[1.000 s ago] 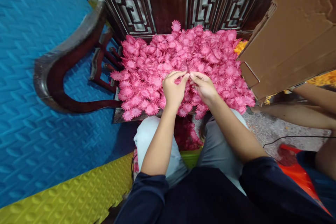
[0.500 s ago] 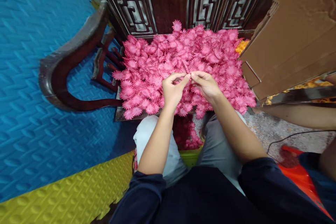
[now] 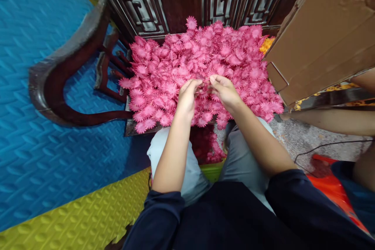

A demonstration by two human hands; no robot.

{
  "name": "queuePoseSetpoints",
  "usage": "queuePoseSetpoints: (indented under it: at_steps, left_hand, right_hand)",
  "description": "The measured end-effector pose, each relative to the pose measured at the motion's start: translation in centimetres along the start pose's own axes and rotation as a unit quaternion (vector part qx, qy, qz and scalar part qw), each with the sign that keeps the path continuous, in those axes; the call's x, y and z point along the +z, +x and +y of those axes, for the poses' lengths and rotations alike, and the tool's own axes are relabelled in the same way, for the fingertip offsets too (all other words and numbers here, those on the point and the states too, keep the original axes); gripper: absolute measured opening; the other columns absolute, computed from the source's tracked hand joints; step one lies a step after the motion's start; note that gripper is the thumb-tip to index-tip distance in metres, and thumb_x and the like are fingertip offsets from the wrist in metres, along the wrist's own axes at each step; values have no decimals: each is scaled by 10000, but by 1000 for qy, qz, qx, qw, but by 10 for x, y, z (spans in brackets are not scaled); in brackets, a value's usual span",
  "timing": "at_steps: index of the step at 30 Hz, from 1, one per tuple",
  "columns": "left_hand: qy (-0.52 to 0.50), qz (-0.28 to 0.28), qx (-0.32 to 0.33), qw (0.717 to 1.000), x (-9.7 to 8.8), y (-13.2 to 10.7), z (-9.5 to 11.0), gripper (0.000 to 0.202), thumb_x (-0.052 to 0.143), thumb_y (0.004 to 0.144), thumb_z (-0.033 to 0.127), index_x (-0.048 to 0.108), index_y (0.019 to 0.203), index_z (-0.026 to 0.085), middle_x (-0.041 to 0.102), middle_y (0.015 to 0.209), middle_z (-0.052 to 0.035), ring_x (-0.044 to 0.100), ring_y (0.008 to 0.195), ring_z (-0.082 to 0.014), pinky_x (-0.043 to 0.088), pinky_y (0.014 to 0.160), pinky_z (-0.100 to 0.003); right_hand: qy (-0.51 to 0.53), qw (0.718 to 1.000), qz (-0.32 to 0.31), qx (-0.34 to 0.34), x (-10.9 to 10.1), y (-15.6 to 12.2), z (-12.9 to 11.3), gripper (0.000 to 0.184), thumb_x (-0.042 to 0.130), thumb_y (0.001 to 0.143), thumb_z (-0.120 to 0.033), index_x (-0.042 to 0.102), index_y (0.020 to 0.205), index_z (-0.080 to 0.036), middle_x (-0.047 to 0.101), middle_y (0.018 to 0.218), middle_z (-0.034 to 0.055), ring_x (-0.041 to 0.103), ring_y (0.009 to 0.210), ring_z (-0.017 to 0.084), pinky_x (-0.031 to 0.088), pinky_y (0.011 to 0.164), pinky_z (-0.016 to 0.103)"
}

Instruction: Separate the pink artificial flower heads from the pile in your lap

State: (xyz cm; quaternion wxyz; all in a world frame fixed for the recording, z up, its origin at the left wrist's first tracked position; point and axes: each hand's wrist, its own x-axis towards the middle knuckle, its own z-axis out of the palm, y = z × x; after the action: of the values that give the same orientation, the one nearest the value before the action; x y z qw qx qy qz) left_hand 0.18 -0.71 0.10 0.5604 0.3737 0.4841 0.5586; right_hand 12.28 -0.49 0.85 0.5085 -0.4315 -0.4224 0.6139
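Observation:
Both my hands are over a thick heap of pink artificial flowers [image 3: 164,86] on a dark wooden bench seat. My left hand [image 3: 187,95] is closed in a pinch, with a darker pink flower [image 3: 200,77] showing at its fingertips. Close by on the right, my right hand [image 3: 225,91] also pinches with thumb and forefinger at the same small pink piece. The two sets of fingertips are slightly apart. Much of what they hold blends into the heap behind.
A curved wooden armrest [image 3: 70,115] rises at the left, before blue matting [image 3: 17,86]. The carved backrest [image 3: 181,0] stands behind the heap. A cardboard box [image 3: 322,35] is at the right, with orange flowers [image 3: 266,45] beside it. Another person's leg [image 3: 331,120] extends in from the right.
My fingertips, which almost met before, are now a little farther apart, and a darker pink bit shows between them. The whole view has shifted slightly.

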Motion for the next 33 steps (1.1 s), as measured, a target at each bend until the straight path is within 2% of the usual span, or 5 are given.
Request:
queuePoseSetpoints:
  at_steps: [3,9,19,24,33]
  left_hand:
    - [18,33,23,999,1,1,-2,126,559,793,162,595,675,190,658,733,8,600,698,-97,472,721,-235]
    - [140,124,237,953,9,-6,-8,64,575,813,174,572,750,182,607,749,1,555,719,-104,446,739,-225]
    - [159,243,328,899,12,-3,-6,189,530,896,365,484,823,196,541,807,-1,529,771,-113,414,778,-244]
    - [137,222,303,916,10,-1,-6,244,512,899,431,489,832,198,541,794,6,531,746,-103,426,767,-236]
    - [216,104,262,935,9,-8,-8,70,579,857,238,537,811,207,608,773,6,551,705,-108,432,712,-234]
  right_hand:
    - [27,999,38,21,5,1,2,257,702,767,-359,513,704,-195,529,650,-57,509,590,56,455,647,196]
    - [54,991,125,13,22,1,8,229,555,874,-241,439,681,-202,420,585,-76,459,524,49,437,607,176]
    - [57,989,137,-26,28,-3,14,164,436,893,-192,390,739,-223,430,684,-57,454,582,62,530,699,242]
    - [65,989,131,-9,22,-2,13,144,472,891,-261,404,769,-226,474,727,-49,494,617,64,542,703,254]
    - [-3,999,44,1,18,-6,7,364,681,718,-521,494,822,-226,611,810,-11,606,738,105,534,692,244]
